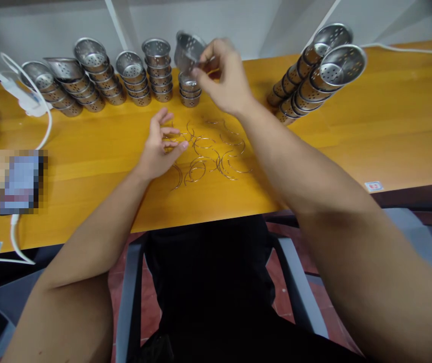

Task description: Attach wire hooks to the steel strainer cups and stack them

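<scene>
Steel-coloured and pierced with small holes, a cup (189,50) is pinched at its side by thumb and fingers of the right grip (228,80), tilted over a short stack of similar cups (190,96) near the back of the desk (401,126); blur hides whether the two touch. The left grip (157,154) is loose, fingers spread over a scatter of thin curved wires (218,164), and I cannot tell if it touches any. That tilt seems the main risk: set down askew, the cup could catch the rim below and tip the short stack, or knock the taller stack (158,68) just beside it. Smooth metal might also slip from a pinch this light. An outward swing of the right forearm (295,156) could topple the pair of tall stacks (310,93), and a careless left wrist could tangle the wires.
</scene>
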{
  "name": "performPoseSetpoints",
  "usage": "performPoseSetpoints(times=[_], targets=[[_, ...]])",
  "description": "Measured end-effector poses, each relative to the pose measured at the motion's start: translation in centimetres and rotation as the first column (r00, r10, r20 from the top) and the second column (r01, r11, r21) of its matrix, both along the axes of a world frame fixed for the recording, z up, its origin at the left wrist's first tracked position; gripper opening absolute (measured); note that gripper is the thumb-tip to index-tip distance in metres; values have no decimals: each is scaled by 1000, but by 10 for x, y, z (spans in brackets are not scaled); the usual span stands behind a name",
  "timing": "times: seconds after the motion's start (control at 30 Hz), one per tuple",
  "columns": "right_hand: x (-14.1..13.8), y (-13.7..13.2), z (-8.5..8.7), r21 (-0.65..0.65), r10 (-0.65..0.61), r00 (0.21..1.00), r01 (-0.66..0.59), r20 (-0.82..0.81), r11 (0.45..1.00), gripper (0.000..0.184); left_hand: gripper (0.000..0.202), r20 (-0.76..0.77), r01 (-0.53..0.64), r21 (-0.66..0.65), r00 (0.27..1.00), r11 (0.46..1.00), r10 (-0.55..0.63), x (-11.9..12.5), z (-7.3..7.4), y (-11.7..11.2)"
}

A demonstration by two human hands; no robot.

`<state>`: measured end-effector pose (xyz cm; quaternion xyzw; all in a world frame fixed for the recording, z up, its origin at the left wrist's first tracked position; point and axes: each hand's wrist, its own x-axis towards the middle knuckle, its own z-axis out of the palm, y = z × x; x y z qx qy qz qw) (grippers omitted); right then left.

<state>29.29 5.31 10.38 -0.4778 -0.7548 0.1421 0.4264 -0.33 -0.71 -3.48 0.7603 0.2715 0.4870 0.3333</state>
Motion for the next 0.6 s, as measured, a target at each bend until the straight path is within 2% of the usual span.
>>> performPoseSetpoints(times=[0.03, 0.1, 0.13, 0.2, 0.27, 0.33, 0.37, 0.5, 0.53, 0.6], targets=[[-1, -16, 4, -14, 127, 992, -126, 12, 992, 67, 106, 23, -32, 0, 999, 999, 32, 1, 1, 0], [-1, -48, 7, -61, 350, 933, -346, 87, 936, 73, 102, 41, -41, 6, 998, 999, 41, 2, 4, -1], [0, -60, 7, -87, 424, 899, -416, 114, 905, 74, 100, 34, -26, 8, 999, 1000, 26, 3, 6, -2], [5, -78, 2, -149, 494, 865, -478, 94, 866, 76, 97, 4, 5, 6, 1000, 1000, -5, 3, 8, -2], [14, -83, -6, -194, 487, 873, -478, -3, 856, 80, 99, -13, 10, 17, 1000, 1000, -10, 3, 8, -1], [25, -82, -18, -210, 424, 901, -433, -88, 877, 83, 105, -27, -2, 44, 1000, 999, 3, 1, 5, 3], [31, -80, -25, -216, 387, 917, -399, -95, 891, 78, 107, -37, -11, 59, 999, 998, 13, 1, 4, 5], [37, -77, -49, -275, 337, 934, -295, 121, 915, 36, 110, -56, -22, 97, 998, 995, 27, -1, 0, 13], [34, -78, -54, -281, 339, 923, -282, 182, 917, 31, 110, -52, -15, 103, 998, 995, 21, -1, 0, 14], [27, -81, -60, -278, 341, 901, -266, 268, 923, 34, 108, -52, -1, 109, 999, 994, 7, -1, 0, 16]])
